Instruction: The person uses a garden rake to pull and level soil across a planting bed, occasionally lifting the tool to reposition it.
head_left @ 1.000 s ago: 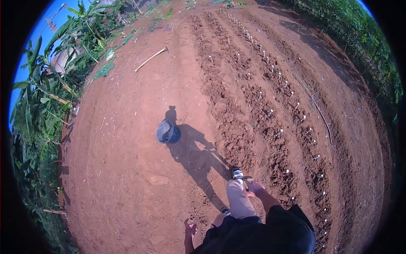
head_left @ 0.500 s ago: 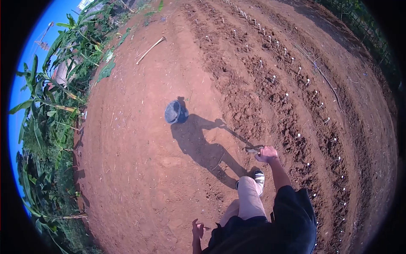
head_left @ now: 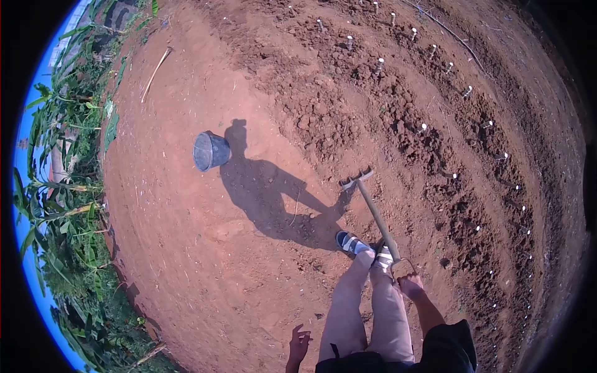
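My right hand (head_left: pixel 410 286) is closed around the D-shaped grip of a garden fork (head_left: pixel 377 214). Its wooden shaft slants forward and left from the grip, past my sandalled feet (head_left: pixel 368 247). At the far end, the dark metal head with short tines shows against the soil by the edge of the loosened bed. My left hand (head_left: pixel 300 342) hangs low beside my left leg, fingers loosely bent and apart, with nothing in it.
A dark bucket (head_left: pixel 211 151) lies tipped on the bare soil, beside my shadow. Farther off lies a long wooden handle (head_left: pixel 157 74). Rows of pale-topped cuttings (head_left: pixel 423 128) stand in the clods on the right; banana plants (head_left: pixel 74 211) line the left edge.
My right hand has come back toward my body with the fork, whose head now points away from me. Both feet now show, and the view has shifted, so the bucket sits farther left.
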### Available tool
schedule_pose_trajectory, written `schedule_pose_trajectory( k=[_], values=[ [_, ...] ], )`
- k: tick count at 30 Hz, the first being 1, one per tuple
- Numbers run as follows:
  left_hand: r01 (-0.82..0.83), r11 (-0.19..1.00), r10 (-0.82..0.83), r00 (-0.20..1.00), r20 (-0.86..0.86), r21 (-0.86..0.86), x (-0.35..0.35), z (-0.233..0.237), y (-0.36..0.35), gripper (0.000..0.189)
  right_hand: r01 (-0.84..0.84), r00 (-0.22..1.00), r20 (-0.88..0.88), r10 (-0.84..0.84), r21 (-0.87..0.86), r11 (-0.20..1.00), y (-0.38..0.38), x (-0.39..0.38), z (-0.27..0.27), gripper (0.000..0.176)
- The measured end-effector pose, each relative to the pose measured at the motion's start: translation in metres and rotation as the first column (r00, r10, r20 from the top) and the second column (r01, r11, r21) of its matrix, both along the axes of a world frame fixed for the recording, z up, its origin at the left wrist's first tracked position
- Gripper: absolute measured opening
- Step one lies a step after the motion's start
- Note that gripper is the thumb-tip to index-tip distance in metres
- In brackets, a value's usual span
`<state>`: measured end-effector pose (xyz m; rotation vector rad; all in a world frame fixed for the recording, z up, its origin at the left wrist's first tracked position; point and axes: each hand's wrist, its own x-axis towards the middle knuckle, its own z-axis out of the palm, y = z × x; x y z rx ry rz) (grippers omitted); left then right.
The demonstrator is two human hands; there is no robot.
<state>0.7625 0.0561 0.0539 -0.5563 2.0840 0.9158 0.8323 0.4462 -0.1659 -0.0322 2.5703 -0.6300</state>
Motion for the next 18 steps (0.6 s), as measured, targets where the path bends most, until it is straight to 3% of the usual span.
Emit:
schedule_pose_trajectory(
  k=[2, 5, 7, 10, 11, 12, 13, 15, 18],
  values=[
    [-0.012, 0.999, 0.015, 0.998, 0.063, -0.045, 0.014, -0.033, -0.003, 0.042, 0.096, 0.982, 0.151, -0.115, 0.124, 0.988, -0.010, 0.044, -0.069, 0.036],
    [0.027, 0.996, -0.016, 0.990, 0.141, -0.079, 0.038, -0.060, -0.011, 0.043, 0.217, 0.943, 0.222, -0.248, 0.156, 0.964, -0.008, 0.080, -0.148, 0.029],
    [0.102, 0.985, -0.068, 0.971, 0.228, -0.139, 0.065, -0.078, -0.036, 0.043, 0.187, 0.912, 0.330, -0.245, 0.199, 0.962, -0.009, 0.099, -0.204, 0.032],
    [0.026, 0.986, 0.033, 0.938, 0.345, -0.164, 0.078, -0.082, -0.044, 0.042, 0.151, 0.868, 0.433, -0.242, 0.233, 0.961, -0.006, 0.102, -0.245, 0.031],
    [-0.005, 0.985, 0.069, 0.927, 0.369, -0.171, 0.083, -0.079, -0.047, 0.042, 0.034, 0.829, 0.552, -0.088, 0.108, 0.994, -0.001, 0.098, -0.253, 0.031],
    [-0.028, 0.984, 0.093, 0.921, 0.378, -0.175, 0.086, -0.077, -0.049, 0.042, -0.069, 0.765, 0.640, 0.073, -0.031, 0.997, 0.001, 0.097, -0.251, 0.031],
    [-0.058, 0.983, 0.121, 0.917, 0.380, -0.173, 0.087, -0.072, -0.050, 0.043, -0.075, 0.757, 0.649, 0.073, -0.024, 0.997, -0.002, 0.098, -0.239, 0.031],
    [-0.141, 0.978, 0.189, 0.911, 0.367, -0.153, 0.084, -0.064, -0.052, 0.043, 0.159, 0.810, 0.552, -0.200, 0.121, 0.980, -0.002, 0.087, -0.202, 0.032],
    [-0.255, 0.963, 0.270, 0.904, 0.332, -0.090, 0.076, -0.053, -0.048, 0.043, 0.065, 0.834, 0.542, -0.098, 0.080, 0.995, 0.010, 0.060, -0.137, 0.039]
  ],
)
